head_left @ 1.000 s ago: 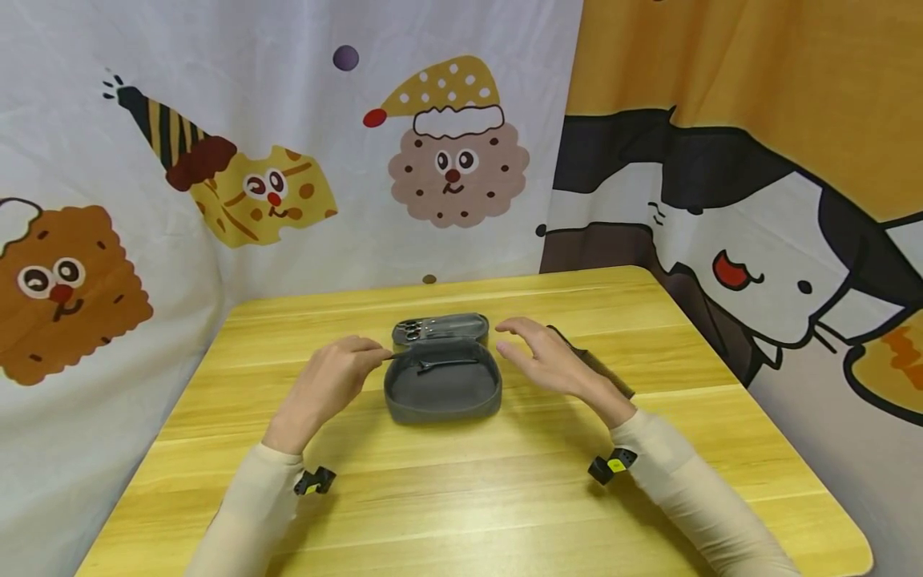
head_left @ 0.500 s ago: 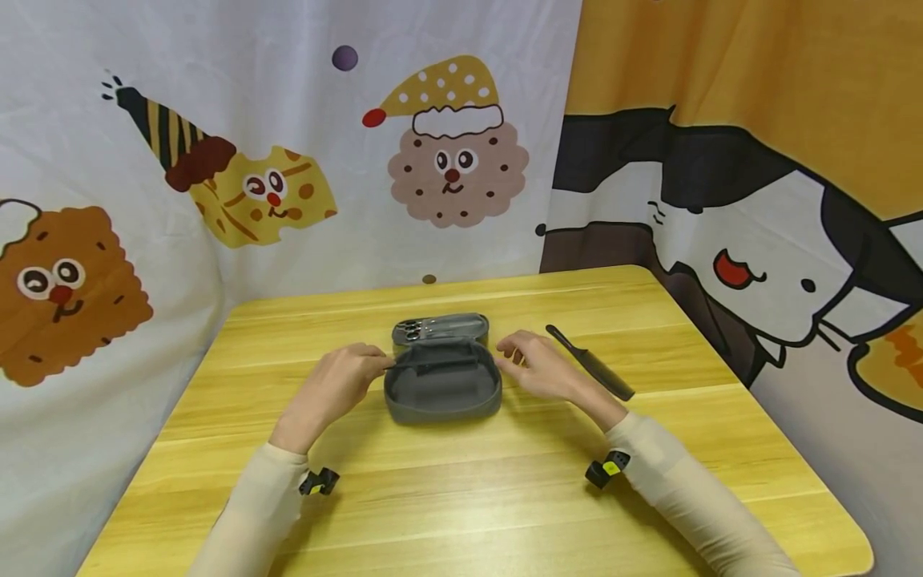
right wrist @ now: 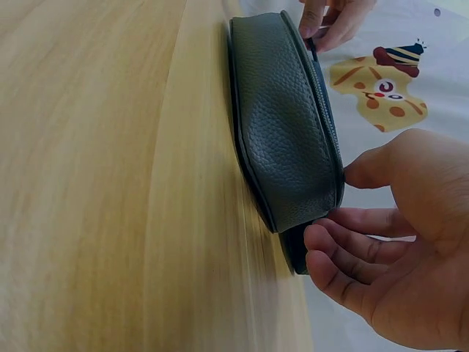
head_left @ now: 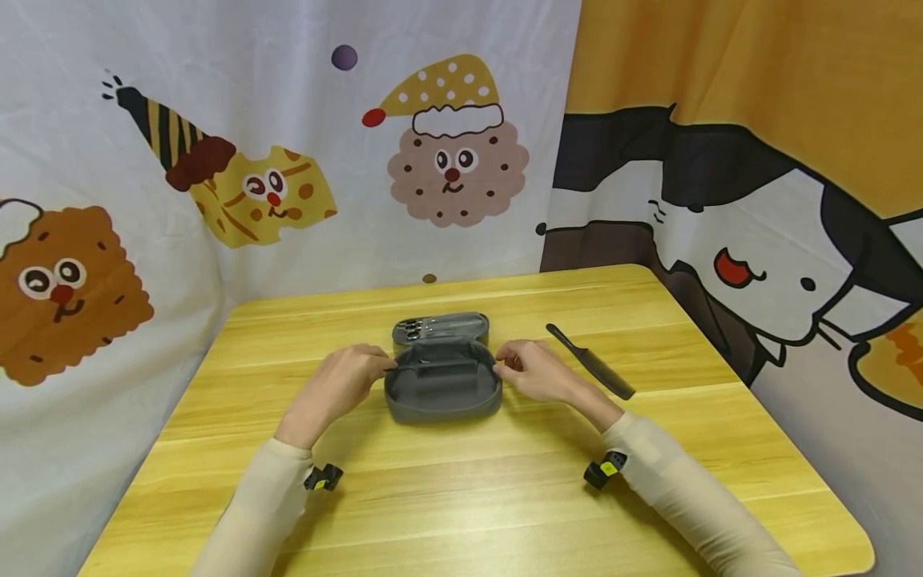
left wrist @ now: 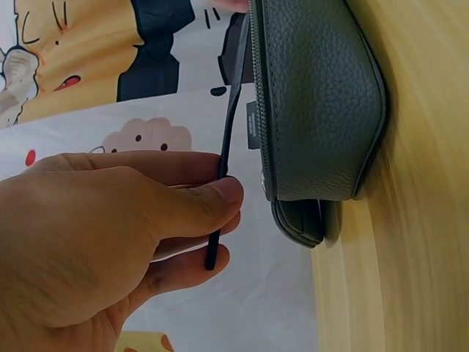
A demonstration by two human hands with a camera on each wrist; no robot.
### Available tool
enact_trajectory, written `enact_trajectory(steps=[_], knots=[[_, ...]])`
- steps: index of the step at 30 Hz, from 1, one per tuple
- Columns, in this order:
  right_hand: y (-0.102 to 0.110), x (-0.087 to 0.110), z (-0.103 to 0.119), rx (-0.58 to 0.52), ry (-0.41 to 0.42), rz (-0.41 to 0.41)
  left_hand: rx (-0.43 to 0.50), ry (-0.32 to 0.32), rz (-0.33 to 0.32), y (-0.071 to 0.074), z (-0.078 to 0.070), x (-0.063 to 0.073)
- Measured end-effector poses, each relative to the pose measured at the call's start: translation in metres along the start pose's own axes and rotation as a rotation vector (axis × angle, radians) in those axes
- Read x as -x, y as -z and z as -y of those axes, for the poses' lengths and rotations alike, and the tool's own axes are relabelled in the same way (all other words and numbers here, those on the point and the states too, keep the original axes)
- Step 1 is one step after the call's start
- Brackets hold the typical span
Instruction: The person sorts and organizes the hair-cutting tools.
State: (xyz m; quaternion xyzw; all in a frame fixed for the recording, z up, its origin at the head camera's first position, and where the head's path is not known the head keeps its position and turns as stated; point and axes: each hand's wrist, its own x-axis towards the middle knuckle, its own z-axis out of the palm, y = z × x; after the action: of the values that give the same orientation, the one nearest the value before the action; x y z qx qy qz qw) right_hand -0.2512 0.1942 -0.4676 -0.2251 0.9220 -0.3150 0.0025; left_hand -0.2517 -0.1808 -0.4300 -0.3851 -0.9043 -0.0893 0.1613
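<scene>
A grey zip case (head_left: pixel 443 413) lies unfolded on the table, its inside facing up. My left hand (head_left: pixel 339 389) is at the case's left rim and pinches a long, thin black strip (left wrist: pixel 229 121) between thumb and fingers. Seen edge-on in the left wrist view, the strip widens toward its far end and runs along the case's zipped opening; its kind cannot be told. At the right rim, my right hand (head_left: pixel 537 373) has its thumb on the zipped edge and its curled fingers at the back corner, gripping the case. Shiny looped tools (head_left: pixel 413 328) sit in the lid (head_left: pixel 461 324).
To the right of the right hand lies a black comb (head_left: pixel 591 362) with a handle. The wooden table (head_left: pixel 461 497) backs onto a printed curtain (head_left: pixel 288 256).
My right hand has come down and left onto the case's right rim, bringing the whole comb into view. My left hand has moved slightly right and lower, with the black strip over the case.
</scene>
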Motion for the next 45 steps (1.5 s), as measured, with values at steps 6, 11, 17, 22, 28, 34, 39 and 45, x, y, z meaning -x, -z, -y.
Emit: enact_trajectory(steps=[6,11,17,22,28,34,39,45], knots=[[-0.001,-0.001,-0.001,-0.007,0.0,0.004,0.007,0.016,0.051,0.001,-0.001,-0.006],[-0.001,0.0,-0.002,-0.019,0.005,0.008,0.023,0.02,0.097,0.0,-0.002,-0.013],[0.0,0.0,-0.002,-0.04,0.015,0.024,0.023,0.015,0.119,-0.005,-0.004,-0.019],[0.0,0.0,-0.002,-0.045,0.004,0.032,0.015,-0.001,0.13,-0.008,-0.007,-0.024],[0.0,0.0,-0.001,-0.037,-0.006,0.03,0.032,0.002,0.163,-0.011,-0.011,-0.031],[0.001,0.0,0.001,-0.024,-0.01,0.023,0.045,0.0,0.179,-0.014,-0.011,-0.035],[0.002,0.0,0.002,-0.029,0.008,0.028,0.058,-0.002,0.183,-0.018,-0.011,-0.038],[0.003,0.001,0.003,-0.04,0.003,0.035,0.066,0.009,0.198,-0.02,-0.011,-0.042]])
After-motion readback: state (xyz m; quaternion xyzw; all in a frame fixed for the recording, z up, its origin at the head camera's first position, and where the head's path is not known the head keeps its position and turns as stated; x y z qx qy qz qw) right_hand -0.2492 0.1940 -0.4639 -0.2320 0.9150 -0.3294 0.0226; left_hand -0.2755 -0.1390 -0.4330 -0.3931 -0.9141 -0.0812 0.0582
